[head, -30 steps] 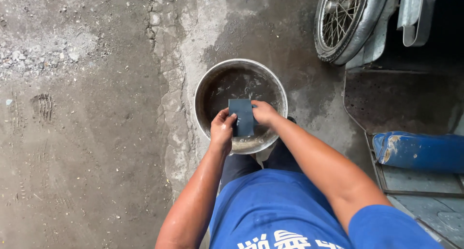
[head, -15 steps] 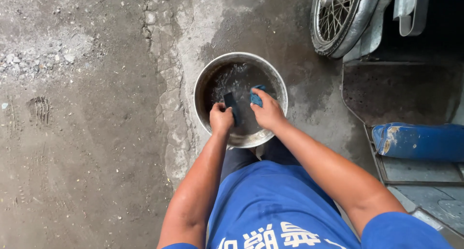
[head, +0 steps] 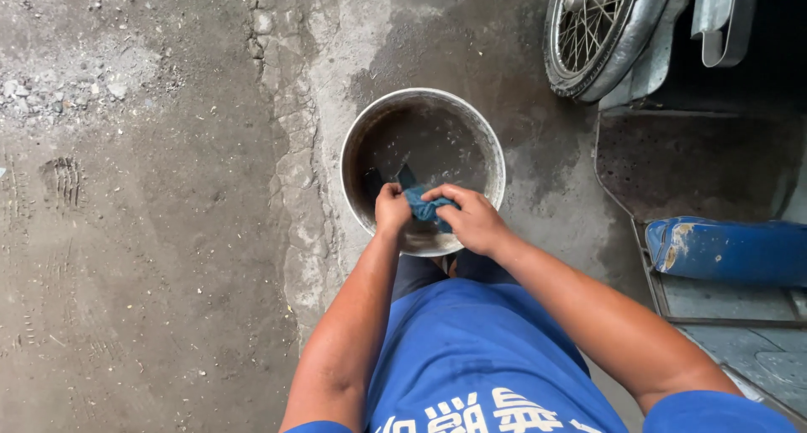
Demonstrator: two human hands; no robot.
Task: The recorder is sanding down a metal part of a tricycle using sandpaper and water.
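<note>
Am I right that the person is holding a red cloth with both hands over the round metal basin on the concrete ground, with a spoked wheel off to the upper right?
Not quite: the cloth is blue, not red, as the head view shows. The rest stands: the left hand and right hand both grip it over the round metal basin, with the spoked wheel at upper right.

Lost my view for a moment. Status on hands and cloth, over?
Left hand and right hand both gripping blue cloth, bunched over metal bucket. Dark water inside. Nothing in the way.
</note>
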